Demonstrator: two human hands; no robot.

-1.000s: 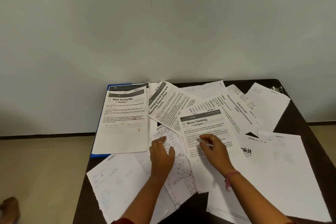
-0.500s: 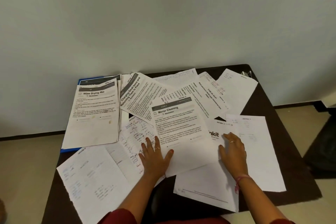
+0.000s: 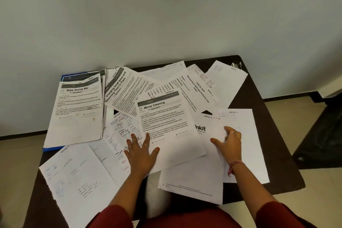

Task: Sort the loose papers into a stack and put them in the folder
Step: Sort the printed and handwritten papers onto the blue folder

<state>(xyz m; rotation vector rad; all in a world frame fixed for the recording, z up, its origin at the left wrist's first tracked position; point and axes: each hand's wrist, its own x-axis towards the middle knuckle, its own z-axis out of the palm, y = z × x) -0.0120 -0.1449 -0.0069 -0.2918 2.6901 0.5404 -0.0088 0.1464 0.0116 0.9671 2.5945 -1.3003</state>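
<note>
Dark worktop point(image 3: 259, 109) fills the lower frame, strewn with loose papers point(image 3: 196, 87). Blue folder point(image 3: 52, 148) lies at centre left beneath a paper stack point(image 3: 77, 113). Left hand point(image 3: 141, 151) presses flat, fingers spread, on the "Mirror Cleaning" sheet point(image 3: 166, 126). Right hand point(image 3: 229, 143), fingers apart, rests on a sheet point(image 3: 246, 144) at right.

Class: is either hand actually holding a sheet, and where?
Neither grips anything. The left hand lies flat on the printed "Mirror Cleaning" sheet's near-left corner; the right hand rests on plain white sheets.
</note>
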